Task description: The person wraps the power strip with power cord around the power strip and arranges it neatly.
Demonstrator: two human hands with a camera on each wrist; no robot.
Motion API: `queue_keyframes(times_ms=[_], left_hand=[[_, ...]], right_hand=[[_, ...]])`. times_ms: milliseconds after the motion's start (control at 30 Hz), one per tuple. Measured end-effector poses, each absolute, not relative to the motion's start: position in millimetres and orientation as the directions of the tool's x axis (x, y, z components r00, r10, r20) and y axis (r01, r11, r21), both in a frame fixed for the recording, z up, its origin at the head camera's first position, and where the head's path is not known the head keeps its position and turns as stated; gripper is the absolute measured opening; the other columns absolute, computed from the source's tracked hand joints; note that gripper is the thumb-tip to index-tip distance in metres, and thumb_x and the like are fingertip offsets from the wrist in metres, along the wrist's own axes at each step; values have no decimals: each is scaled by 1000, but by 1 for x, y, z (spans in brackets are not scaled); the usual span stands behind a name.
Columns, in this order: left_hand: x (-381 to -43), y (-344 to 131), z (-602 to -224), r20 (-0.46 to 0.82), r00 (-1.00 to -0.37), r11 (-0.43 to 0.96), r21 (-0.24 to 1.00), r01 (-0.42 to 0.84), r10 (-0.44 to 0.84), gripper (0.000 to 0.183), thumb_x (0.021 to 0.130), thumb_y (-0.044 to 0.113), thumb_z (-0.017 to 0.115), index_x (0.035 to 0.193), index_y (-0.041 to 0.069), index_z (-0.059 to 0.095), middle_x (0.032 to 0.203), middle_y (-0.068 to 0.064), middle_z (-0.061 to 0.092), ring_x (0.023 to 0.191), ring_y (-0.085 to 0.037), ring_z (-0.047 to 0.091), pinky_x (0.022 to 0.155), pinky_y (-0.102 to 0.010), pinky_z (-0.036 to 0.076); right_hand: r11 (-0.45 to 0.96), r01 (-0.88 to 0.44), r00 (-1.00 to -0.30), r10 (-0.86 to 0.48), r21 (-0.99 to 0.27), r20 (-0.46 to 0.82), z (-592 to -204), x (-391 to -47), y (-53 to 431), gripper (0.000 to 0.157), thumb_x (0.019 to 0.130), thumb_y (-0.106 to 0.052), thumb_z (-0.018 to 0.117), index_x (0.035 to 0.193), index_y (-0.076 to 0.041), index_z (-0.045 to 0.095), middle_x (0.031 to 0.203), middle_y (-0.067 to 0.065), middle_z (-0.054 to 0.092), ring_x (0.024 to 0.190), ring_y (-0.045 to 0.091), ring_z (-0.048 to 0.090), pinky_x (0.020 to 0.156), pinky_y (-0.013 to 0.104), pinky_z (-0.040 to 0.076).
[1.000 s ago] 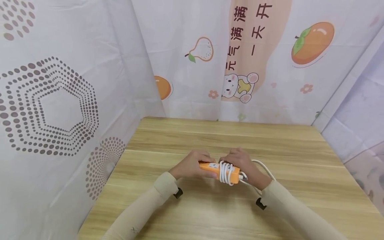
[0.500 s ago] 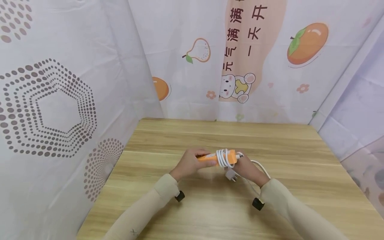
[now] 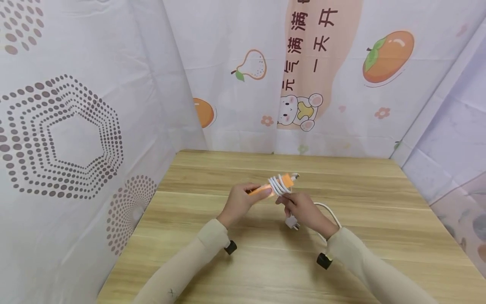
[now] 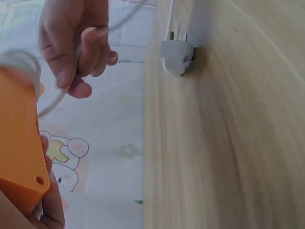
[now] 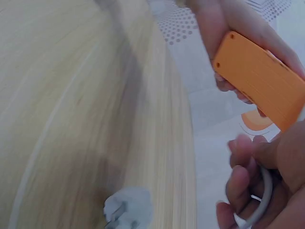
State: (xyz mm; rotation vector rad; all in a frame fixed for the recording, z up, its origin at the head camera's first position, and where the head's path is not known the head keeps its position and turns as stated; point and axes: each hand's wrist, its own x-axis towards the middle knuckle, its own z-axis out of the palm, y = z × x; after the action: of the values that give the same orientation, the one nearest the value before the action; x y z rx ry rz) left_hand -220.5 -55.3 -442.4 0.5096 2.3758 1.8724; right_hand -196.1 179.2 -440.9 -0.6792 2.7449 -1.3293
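Note:
My left hand (image 3: 241, 202) grips the near-left end of an orange power strip (image 3: 287, 180), held tilted above the table with its far end pointing up and right. White cord (image 3: 279, 185) is wound in several loops round that far end. Between thumb and fingers, my right hand (image 3: 306, 211) pinches a length of the cord (image 4: 58, 102) just below the strip. The cord's plug (image 3: 292, 222), white with metal prongs, is below the right hand; the left wrist view shows the plug (image 4: 177, 56) near the wooden surface. Whether it touches the table is unclear.
A wood-grain table (image 3: 228, 169) lies under both hands. Printed white curtains (image 3: 228, 105) stand behind it and along the sides. A slack bend of cord (image 3: 331, 211) arcs beside the right wrist. Dark wrist-worn blocks (image 3: 324, 261) sit under the sleeves.
The strip has risen and tilted, its far end swinging up and away. My right hand has come from beside the strip's end to below it, with the cord pinched; the plug has come into view.

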Motion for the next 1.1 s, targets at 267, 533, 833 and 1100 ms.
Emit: queue_keyframes(times_ms=[267,533,833,1100], left_hand=[[-221,-56,-439,191,-967,280,931,233,170,56,79,64,81,109,17,81,97,3,72,82,-20,62,67,-37,52],[-220,-56,-439,340,-932,500,790,354,121,62,79,66,80,106,10,80,92,2,69,74,-15,59,59,-32,48],[-218,-55,-445,580,-798,802,393,450,163,55,76,62,83,92,9,79,83,-1,66,72,-15,56,54,-28,41],[-225,-56,-454,649,-684,871,66,487,334,64,77,71,78,92,9,79,86,-3,72,72,-19,58,60,-30,47]], right_hand=[[588,-517,-854,-405,-622,327,-447,-190,179,18,106,-9,57,97,-7,72,62,-10,49,54,2,43,59,27,46],[613,-565,-825,-417,-552,381,-451,-184,178,13,103,-10,61,94,-13,69,63,-14,49,56,-1,44,62,28,47],[597,-575,-817,-449,-559,361,-451,-182,177,16,104,-15,62,90,-15,69,63,-14,50,55,0,43,57,25,44],[650,-538,-840,-467,-536,277,-451,-183,187,13,104,-16,62,92,-15,68,64,-13,50,54,0,42,54,24,42]])
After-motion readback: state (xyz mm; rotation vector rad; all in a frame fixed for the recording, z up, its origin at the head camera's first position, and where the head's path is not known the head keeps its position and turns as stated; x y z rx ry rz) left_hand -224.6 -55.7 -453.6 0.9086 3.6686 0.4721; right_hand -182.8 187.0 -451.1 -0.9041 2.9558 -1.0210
